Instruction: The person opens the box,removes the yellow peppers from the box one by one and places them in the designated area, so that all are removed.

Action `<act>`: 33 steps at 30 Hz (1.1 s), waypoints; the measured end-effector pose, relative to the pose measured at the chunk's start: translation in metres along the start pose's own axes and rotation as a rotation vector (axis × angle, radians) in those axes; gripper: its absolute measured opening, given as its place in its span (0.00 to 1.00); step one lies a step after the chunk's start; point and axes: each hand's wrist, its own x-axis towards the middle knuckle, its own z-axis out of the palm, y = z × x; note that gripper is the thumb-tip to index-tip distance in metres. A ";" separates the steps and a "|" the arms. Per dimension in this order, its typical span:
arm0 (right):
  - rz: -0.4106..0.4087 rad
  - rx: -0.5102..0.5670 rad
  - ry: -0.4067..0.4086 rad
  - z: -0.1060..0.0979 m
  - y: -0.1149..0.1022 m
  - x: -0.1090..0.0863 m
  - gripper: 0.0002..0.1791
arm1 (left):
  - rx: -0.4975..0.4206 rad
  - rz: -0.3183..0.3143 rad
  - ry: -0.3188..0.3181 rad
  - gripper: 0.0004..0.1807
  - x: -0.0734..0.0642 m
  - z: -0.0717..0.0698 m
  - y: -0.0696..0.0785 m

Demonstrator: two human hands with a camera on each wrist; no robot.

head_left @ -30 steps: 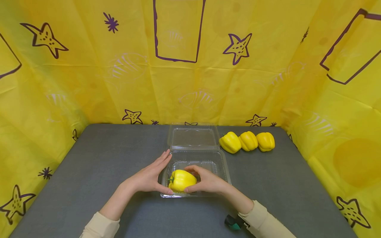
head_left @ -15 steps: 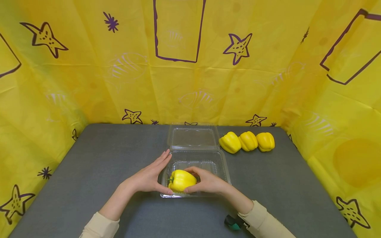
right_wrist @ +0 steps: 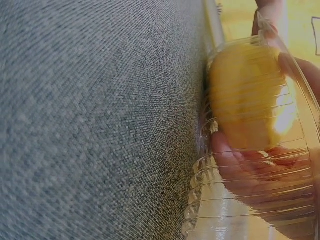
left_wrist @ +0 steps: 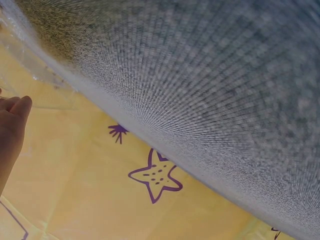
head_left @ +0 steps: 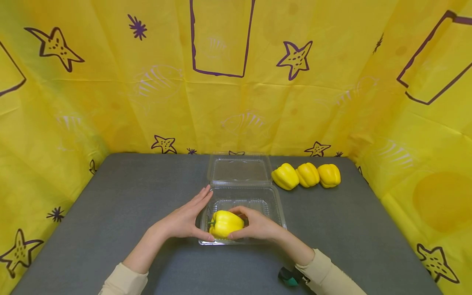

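A yellow bell pepper [head_left: 226, 224] lies in the front left of a clear hinged plastic container [head_left: 282, 207], its green stem toward the left. My right hand [head_left: 259, 223] grips the pepper's right end, thumb in front and fingers behind. In the right wrist view, the pepper [right_wrist: 245, 95] and the fingers show through the container's clear ribbed wall. My left hand [head_left: 184, 217] rests along the container's left side with straight fingers, the thumb at the front left rim. Only part of the left hand [left_wrist: 11, 130] appears in the left wrist view.
The container's clear lid [head_left: 239, 169] lies folded back behind its base. Right of the lid, three more yellow bell peppers [head_left: 308, 175] sit in a row on the grey table [head_left: 147, 184]. A black and green object [head_left: 287, 277] is by the right sleeve. Yellow patterned cloth [head_left: 236, 102] surrounds the table.
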 end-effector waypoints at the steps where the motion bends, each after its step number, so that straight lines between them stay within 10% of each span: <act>1: 0.000 -0.003 0.003 0.000 0.000 0.000 0.34 | 0.000 -0.001 0.000 0.71 0.000 0.000 0.000; 33: 0.048 0.116 0.195 -0.019 -0.013 -0.015 0.38 | 0.023 -0.008 0.005 0.72 0.000 -0.002 0.000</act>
